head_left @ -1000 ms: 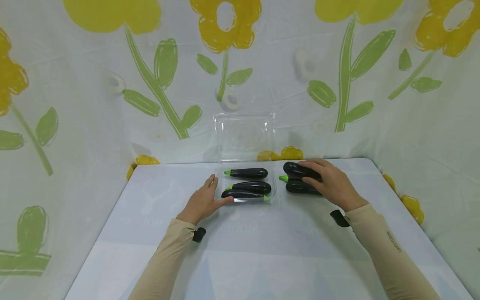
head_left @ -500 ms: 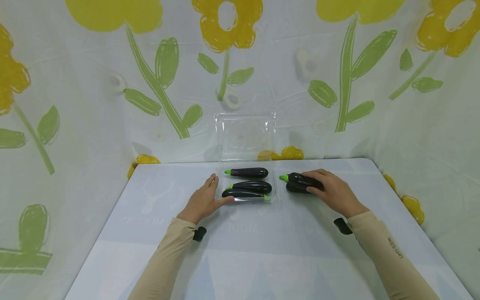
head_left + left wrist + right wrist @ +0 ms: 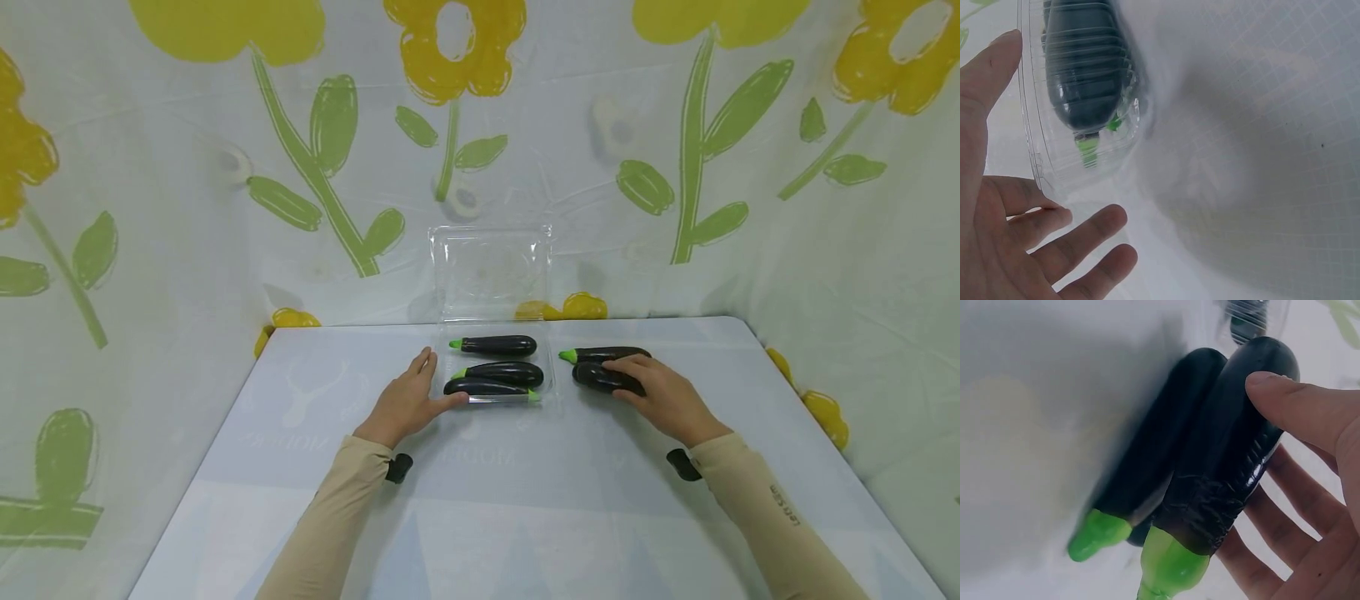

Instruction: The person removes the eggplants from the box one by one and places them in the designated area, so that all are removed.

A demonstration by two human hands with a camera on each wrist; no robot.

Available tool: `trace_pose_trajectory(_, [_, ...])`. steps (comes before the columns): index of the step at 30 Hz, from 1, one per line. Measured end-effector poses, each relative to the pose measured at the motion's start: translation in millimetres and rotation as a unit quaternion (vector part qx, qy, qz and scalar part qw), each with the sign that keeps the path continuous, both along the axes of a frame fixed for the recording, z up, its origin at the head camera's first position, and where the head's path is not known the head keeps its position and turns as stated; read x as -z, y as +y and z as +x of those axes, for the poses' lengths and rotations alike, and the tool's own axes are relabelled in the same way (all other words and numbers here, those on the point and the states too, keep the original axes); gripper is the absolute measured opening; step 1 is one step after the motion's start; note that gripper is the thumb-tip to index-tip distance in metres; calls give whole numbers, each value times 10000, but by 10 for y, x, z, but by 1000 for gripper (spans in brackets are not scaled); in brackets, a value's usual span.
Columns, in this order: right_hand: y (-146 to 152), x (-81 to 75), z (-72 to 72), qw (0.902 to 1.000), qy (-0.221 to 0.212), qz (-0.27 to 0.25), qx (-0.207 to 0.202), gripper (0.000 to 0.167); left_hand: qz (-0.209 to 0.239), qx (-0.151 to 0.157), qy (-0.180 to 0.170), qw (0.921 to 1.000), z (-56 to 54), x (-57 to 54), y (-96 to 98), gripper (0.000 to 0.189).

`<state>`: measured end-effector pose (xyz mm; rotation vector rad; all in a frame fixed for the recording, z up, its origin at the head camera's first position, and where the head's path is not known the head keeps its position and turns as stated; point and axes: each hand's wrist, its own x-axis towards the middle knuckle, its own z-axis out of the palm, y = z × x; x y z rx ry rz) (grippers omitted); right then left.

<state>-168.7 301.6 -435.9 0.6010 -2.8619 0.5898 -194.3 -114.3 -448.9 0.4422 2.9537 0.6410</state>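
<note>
My right hand (image 3: 671, 400) grips a glossy black eggplant (image 3: 1229, 444) with a green stem, thumb on one side and fingers on the other. Beside it lies another eggplant (image 3: 609, 354), stem pointing left; a dark bit of a third shows beneath the held one in the right wrist view. To the left, three eggplants (image 3: 501, 345) lie in a clear plastic clamshell container (image 3: 551, 375). The front one has its stem to the right, the others to the left. My left hand (image 3: 405, 404) rests against the container's left front corner, fingers loosely spread.
The container's clear lid (image 3: 491, 271) stands raised at the table's back edge, in front of a flower-printed curtain (image 3: 570, 150). A pale cloth covers the table (image 3: 480, 533).
My right hand has moved the held eggplant from the back of the right-hand group toward the front, over the lower one. My left hand has stayed at the container.
</note>
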Motion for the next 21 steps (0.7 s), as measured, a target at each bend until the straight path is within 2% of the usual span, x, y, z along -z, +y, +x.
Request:
trace_pose_trajectory(9, [-10, 100, 14, 9999, 34, 83, -78, 48, -3, 10, 8, 10000, -8, 15, 0, 112])
trace_pose_trajectory(21, [27, 194, -9, 9995, 253, -93, -163, 50, -14, -6, 25, 10000, -24, 27, 0, 110])
